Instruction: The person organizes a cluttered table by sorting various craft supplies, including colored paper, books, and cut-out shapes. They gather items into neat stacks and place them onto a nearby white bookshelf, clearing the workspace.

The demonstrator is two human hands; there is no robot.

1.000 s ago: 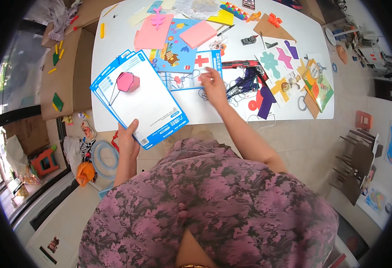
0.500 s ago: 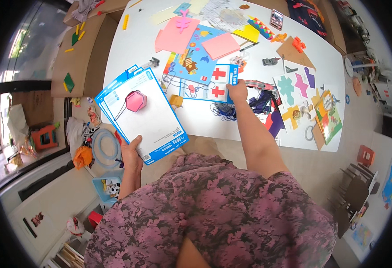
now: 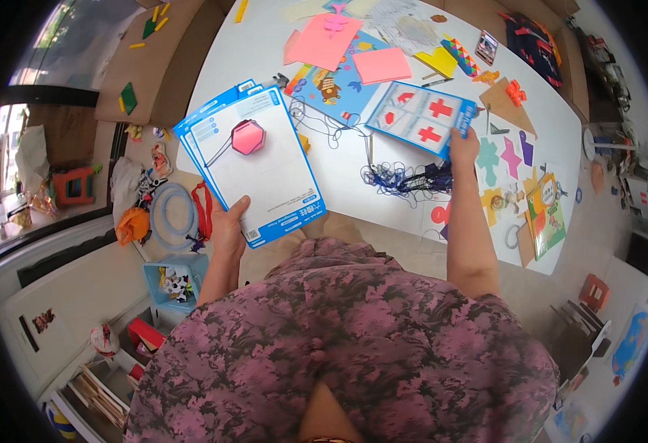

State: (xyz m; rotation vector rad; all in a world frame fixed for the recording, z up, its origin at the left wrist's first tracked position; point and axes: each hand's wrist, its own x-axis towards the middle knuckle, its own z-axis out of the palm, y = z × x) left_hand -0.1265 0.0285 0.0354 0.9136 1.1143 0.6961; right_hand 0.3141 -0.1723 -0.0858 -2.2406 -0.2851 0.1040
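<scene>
In my left hand (image 3: 229, 225) is a small fan of white cards with blue borders (image 3: 265, 173), thumb on top and fingers underneath. On the front card is a pink hexagonal shape (image 3: 249, 138) with a dark cord-like line; I cannot tell whether it is printed or a real piece. My right hand (image 3: 464, 144) grips the right end of a blue-bordered card (image 3: 416, 133) with red cross-shaped patterns, held above the table. Below it lies a tangle of dark blue cord (image 3: 398, 179). Beyond the cards is a blue picture book (image 3: 353, 92).
Pink paper sheets (image 3: 328, 43), a yellow sheet (image 3: 438, 62) and a triangle-patterned strip (image 3: 460, 57) lie on the white table (image 3: 339, 173). Coloured cut-outs (image 3: 512, 155) and a green booklet (image 3: 549, 210) are at its right. A blue bin (image 3: 169, 284) stands at lower left.
My right hand has moved right with the red-cross card, drawing it off the book and over the cord. The cards in my left hand have shifted slightly right and up in the view.
</scene>
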